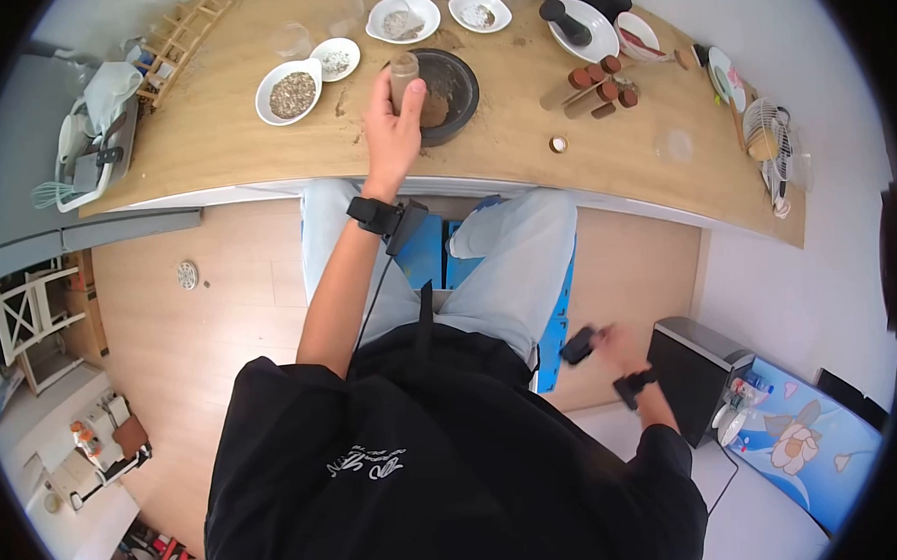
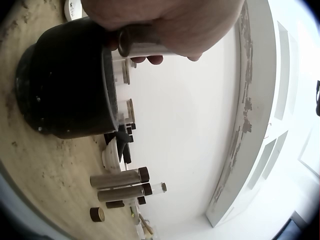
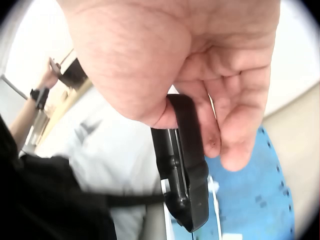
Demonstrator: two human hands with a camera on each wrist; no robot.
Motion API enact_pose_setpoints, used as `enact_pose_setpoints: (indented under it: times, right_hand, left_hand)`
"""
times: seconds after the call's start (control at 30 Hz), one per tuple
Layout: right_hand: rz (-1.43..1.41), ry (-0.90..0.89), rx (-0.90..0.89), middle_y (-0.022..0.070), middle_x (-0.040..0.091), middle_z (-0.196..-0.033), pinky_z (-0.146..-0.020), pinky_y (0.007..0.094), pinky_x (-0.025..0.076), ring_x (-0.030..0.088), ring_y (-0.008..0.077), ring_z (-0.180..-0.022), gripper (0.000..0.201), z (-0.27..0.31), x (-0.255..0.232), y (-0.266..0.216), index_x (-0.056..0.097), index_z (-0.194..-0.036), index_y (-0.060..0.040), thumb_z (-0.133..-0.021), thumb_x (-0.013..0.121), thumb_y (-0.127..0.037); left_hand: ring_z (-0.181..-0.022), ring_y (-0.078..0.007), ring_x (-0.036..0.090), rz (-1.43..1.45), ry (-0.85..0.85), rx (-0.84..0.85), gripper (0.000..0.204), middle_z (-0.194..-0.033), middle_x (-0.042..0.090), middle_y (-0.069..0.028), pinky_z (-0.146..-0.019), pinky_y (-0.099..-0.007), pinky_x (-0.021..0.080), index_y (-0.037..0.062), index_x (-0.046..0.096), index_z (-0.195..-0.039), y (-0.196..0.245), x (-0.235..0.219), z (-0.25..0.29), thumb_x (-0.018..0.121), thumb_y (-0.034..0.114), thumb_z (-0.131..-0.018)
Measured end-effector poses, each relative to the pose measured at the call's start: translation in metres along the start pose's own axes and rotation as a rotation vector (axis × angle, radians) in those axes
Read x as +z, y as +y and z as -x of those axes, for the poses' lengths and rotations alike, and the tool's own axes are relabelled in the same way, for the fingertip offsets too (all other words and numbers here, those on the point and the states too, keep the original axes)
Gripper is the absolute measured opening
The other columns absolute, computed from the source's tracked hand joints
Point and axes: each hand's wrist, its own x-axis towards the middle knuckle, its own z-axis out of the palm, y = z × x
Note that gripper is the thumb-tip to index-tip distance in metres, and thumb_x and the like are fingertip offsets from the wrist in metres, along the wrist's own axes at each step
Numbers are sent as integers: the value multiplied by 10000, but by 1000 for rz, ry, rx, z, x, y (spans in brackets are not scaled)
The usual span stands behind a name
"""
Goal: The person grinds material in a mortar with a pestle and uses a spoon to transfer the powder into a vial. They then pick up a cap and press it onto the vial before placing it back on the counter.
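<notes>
My left hand (image 1: 393, 150) grips a small clear glass vial (image 1: 405, 72) over the left rim of a black mortar (image 1: 468, 91). Brown powder (image 1: 434, 110) lies inside the mortar. From the left wrist view, the vial (image 2: 141, 41) lies across the mortar's (image 2: 75, 85) opening, its mouth beside the rim. Down by the right thigh, my right hand (image 1: 617, 349), blurred in the head view, holds a black plastic object (image 1: 577, 345). The right wrist view shows this hand (image 3: 200, 60) pinching the object (image 3: 187, 160) between thumb and fingers; I cannot tell its kind.
White bowls of seeds (image 1: 292, 95) and powders stand along the table (image 1: 508, 142). A pestle (image 1: 565, 23) rests in a white dish (image 1: 598, 35). Several brown-capped vials (image 1: 592, 89) and a loose cap (image 1: 559, 145) are at right. A black speaker-like box (image 1: 688, 380) stands near the right arm.
</notes>
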Motion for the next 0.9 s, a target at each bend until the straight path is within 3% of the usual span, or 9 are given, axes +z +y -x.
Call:
enact_pose_setpoints:
  times: [0.03, 0.1, 0.17, 0.2, 0.33, 0.43, 0.67, 0.83, 0.9]
  right_hand:
    - [-18, -20, 84, 123, 622, -560, -547, 389, 500, 620, 230, -516, 316, -24, -36, -16, 698, -698, -4, -853, 623, -269]
    - [-365, 163, -59, 87, 654, -589, -506, 308, 463, 602, 150, -517, 365, -66, -73, -44, 685, -697, -2, -911, 566, -272]
    - [-571, 294, -136, 76, 665, -611, -506, 278, 460, 612, 120, -551, 385, -86, -105, -111, 678, -733, 19, -949, 509, -251]
    - [-634, 256, -123, 79, 688, -663, -523, 277, 474, 630, 125, -582, 382, -104, -102, -118, 684, -793, 26, -960, 480, -250]
    - [-1122, 149, -153, 111, 716, -765, -536, 270, 447, 619, 143, -583, 418, -130, -104, -193, 630, -685, -28, -960, 463, -296]
    - [-1165, 144, -175, 118, 704, -742, -546, 276, 458, 617, 151, -569, 446, -159, -99, -209, 595, -656, -32, -975, 441, -304]
    - [-971, 252, -141, 104, 662, -652, -456, 284, 386, 547, 146, -457, 514, -181, -94, -211, 600, -657, -20, -994, 416, -361]
    - [-844, 119, -90, 90, 615, -581, -428, 289, 383, 492, 146, -406, 533, -183, -98, -192, 620, -659, -6, -986, 429, -383]
    - [-853, 123, -65, 88, 609, -572, -424, 292, 383, 485, 148, -402, 535, -192, -95, -206, 623, -660, -6, -986, 421, -379]
  left_hand:
    - [-953, -102, 568, -4, 7, 13, 296, -1048, 633, -41, -857, -262, 468, 3, 554, -1238, -1, 1, 0, 599, 184, -1008]
    - [-985, -111, 559, -25, -23, 29, 305, -1086, 623, -48, -884, -273, 461, 2, 534, -1250, 1, 0, 0, 591, 183, -1011]
    - [-991, -108, 553, 17, -10, -18, 339, -1113, 606, -53, -888, -267, 457, 6, 488, -1289, 2, 0, 1, 584, 180, -1014]
    - [-991, -108, 553, 18, -20, -12, 339, -1113, 606, -53, -888, -267, 457, 6, 488, -1289, 0, -1, 2, 584, 180, -1014]
    - [-955, -109, 552, 15, -32, 81, 286, -1071, 581, -48, -869, -263, 459, 18, 462, -1249, 3, -4, 0, 561, 162, -1022]
    - [-923, -99, 548, 44, -37, 87, 201, -1016, 564, -35, -847, -258, 461, 31, 472, -1176, 10, -1, 2, 540, 151, -1030]
    - [-924, -120, 576, -25, -63, 95, 260, -1027, 593, -61, -855, -287, 472, 34, 438, -1258, 5, -5, 0, 494, 174, -1046]
    - [-918, -124, 574, -32, -64, 84, 278, -1024, 592, -64, -853, -288, 469, 28, 437, -1276, 10, -1, 1, 484, 183, -1050]
    - [-892, -86, 522, 18, -32, 66, 287, -1002, 561, -34, -808, -236, 435, 17, 442, -1277, 13, 1, 2, 515, 163, -1041]
